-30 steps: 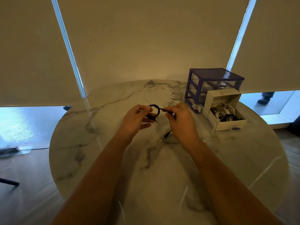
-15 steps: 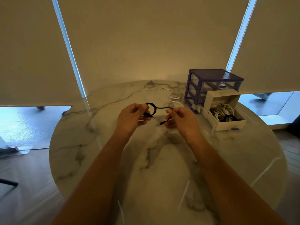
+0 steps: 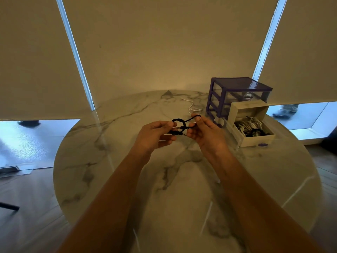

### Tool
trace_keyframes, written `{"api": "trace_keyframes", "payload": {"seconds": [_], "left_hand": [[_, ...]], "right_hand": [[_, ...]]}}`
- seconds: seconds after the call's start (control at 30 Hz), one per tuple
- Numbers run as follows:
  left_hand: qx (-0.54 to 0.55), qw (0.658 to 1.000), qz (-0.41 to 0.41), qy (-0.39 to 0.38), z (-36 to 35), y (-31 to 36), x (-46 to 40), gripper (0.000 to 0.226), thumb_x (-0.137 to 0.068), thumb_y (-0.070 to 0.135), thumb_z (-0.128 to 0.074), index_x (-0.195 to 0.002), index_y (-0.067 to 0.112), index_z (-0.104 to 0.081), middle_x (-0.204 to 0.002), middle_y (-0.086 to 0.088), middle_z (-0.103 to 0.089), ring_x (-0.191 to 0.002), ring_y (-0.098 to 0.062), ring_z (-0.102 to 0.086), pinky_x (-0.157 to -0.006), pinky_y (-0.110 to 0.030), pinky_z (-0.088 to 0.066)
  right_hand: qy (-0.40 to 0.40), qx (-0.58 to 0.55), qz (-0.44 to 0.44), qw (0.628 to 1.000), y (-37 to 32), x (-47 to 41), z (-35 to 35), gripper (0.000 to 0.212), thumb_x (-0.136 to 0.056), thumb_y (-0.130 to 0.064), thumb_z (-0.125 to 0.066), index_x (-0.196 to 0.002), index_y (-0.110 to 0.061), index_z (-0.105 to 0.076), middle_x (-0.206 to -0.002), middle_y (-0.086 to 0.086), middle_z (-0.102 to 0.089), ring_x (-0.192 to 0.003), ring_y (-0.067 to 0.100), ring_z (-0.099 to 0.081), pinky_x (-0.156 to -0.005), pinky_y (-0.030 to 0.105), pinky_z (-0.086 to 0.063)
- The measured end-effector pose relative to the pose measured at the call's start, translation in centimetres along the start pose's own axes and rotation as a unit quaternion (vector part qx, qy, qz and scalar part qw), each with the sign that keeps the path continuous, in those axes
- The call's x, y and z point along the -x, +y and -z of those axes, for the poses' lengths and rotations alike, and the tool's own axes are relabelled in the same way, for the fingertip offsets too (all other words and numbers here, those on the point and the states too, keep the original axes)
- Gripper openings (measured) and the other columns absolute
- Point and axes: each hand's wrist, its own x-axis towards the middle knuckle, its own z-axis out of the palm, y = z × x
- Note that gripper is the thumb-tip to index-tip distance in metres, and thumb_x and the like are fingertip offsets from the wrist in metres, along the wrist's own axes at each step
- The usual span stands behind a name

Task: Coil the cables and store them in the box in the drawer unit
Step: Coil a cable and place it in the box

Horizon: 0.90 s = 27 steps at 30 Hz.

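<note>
Head view, centre of frame: left hand (image 3: 155,135) pinches a small black coil, the black cable (image 3: 179,125), fingers curled round the loops. Right hand (image 3: 204,132) pinches the loose tail, which arcs up over its thumb, fingertips closed on it. 2 plug tips poke out between the hands, just above the marble table (image 3: 109,179).

Risk, as I read it: short, springy cable, so if either pinch slackens the loops could pop open and the coil undo itself. The tail could also slip before it's tucked.

Moving outward, right of centre: 1 white box (image 3: 255,139) sits open, pulled out from the purple drawer unit (image 3: 237,92), already holding a tangle of white and black cables; I can't count those. Upper centre, 1 white cable (image 3: 191,106) lies uncoiled on the table beside the unit.

Tally: 2 hands, 1 black cable, 1 white cable loose, 1 box, 1 drawer unit.
</note>
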Motion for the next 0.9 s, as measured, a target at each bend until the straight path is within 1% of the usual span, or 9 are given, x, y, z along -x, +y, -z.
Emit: {"api": "trace_keyframes", "payload": {"seconds": [0.2,0.33,0.4,0.47,0.57,0.7,0.77,0.83,0.9], "left_hand": [[0.018,0.999,0.033,-0.038,0.0,0.1,0.1,0.016,-0.089,0.024,-0.064,-0.097,0.012,-0.072,-0.088,-0.002,-0.074,-0.075,-0.012,-0.068,-0.066,-0.022,-0.056],[0.022,0.998,0.041,-0.046,0.1,0.0,0.2,0.014,-0.09,0.025,-0.064,-0.095,0.015,-0.073,-0.087,0.0,-0.074,-0.076,-0.01,-0.068,-0.067,-0.02,-0.054],[0.02,0.998,0.045,-0.048,0.0,-0.1,0.1,0.013,-0.09,0.025,-0.064,-0.093,0.016,-0.073,-0.088,0.001,-0.074,-0.077,-0.009,-0.067,-0.068,-0.02,-0.054],[0.022,0.998,0.047,-0.042,0.0,0.0,0.1,0.013,-0.09,0.025,-0.064,-0.093,0.016,-0.073,-0.089,0.001,-0.073,-0.079,-0.01,-0.067,-0.067,-0.019,-0.054],[0.021,0.998,0.046,-0.023,0.0,0.0,0.0,0.014,-0.09,0.026,-0.064,-0.095,0.016,-0.073,-0.09,0.002,-0.073,-0.08,-0.01,-0.065,-0.063,-0.017,-0.053],[0.011,0.999,0.035,0.007,0.1,0.0,-0.1,0.014,-0.091,0.026,-0.062,-0.098,0.018,-0.072,-0.085,0.005,-0.071,-0.077,-0.006,-0.062,-0.058,-0.014,-0.049],[0.013,0.999,0.028,0.013,0.2,0.0,-0.1,0.014,-0.092,0.026,-0.062,-0.098,0.019,-0.072,-0.083,0.006,-0.071,-0.076,-0.005,-0.062,-0.059,-0.013,-0.049],[0.016,1.0,0.022,0.014,0.1,-0.1,-0.2,0.012,-0.091,0.027,-0.063,-0.095,0.02,-0.072,-0.082,0.006,-0.072,-0.078,-0.005,-0.064,-0.06,-0.014,-0.049],[0.012,1.0,0.015,0.015,0.0,-0.2,-0.3,0.012,-0.091,0.027,-0.063,-0.095,0.021,-0.073,-0.083,0.006,-0.072,-0.078,-0.005,-0.065,-0.06,-0.014,-0.05]], "right_hand": [[-0.014,-0.017,-0.021,1.0,0.0,-0.1,0.3,0.019,-0.099,-0.012,-0.046,-0.105,-0.007,-0.064,-0.065,-0.001,-0.062,-0.055,0.009,-0.059,-0.055,0.02,-0.052],[-0.031,0.031,-0.043,0.998,0.0,-0.1,0.2,0.024,-0.101,-0.017,-0.042,-0.112,-0.007,-0.061,-0.074,0.002,-0.069,-0.06,0.011,-0.063,-0.057,0.022,-0.053],[-0.042,0.056,-0.066,0.995,-0.1,0.1,0.0,0.024,-0.102,-0.019,-0.041,-0.111,-0.01,-0.061,-0.077,0.006,-0.07,-0.058,0.011,-0.061,-0.056,0.022,-0.052],[-0.045,0.074,-0.086,0.992,-0.3,0.2,-0.1,0.023,-0.102,-0.02,-0.042,-0.108,-0.013,-0.063,-0.079,0.006,-0.068,-0.054,0.01,-0.055,-0.055,0.021,-0.047],[-0.064,0.105,-0.106,0.987,-0.6,0.4,-0.1,0.026,-0.101,-0.023,-0.044,-0.114,-0.013,-0.064,-0.089,0.007,-0.07,-0.055,0.009,-0.047,-0.055,0.023,-0.037],[-0.137,0.133,-0.111,0.975,-1.2,0.9,-0.7,0.035,-0.094,-0.012,-0.046,-0.126,-0.013,-0.058,-0.103,0.009,-0.067,-0.063,0.01,-0.048,-0.06,0.025,-0.033],[-0.14,0.171,-0.091,0.971,-1.3,1.0,-0.9,0.036,-0.091,-0.013,-0.052,-0.127,-0.017,-0.057,-0.105,0.009,-0.068,-0.066,0.01,-0.052,-0.062,0.025,-0.034],[-0.114,0.223,-0.064,0.966,-1.1,0.9,-1.0,0.038,-0.087,-0.02,-0.064,-0.124,-0.023,-0.059,-0.105,0.005,-0.071,-0.073,0.012,-0.06,-0.069,0.027,-0.04],[-0.086,0.242,-0.044,0.965,-0.7,0.9,-1.1,0.045,-0.082,-0.017,-0.073,-0.124,-0.021,-0.058,-0.1,0.004,-0.073,-0.08,0.015,-0.067,-0.075,0.029,-0.048]]}}
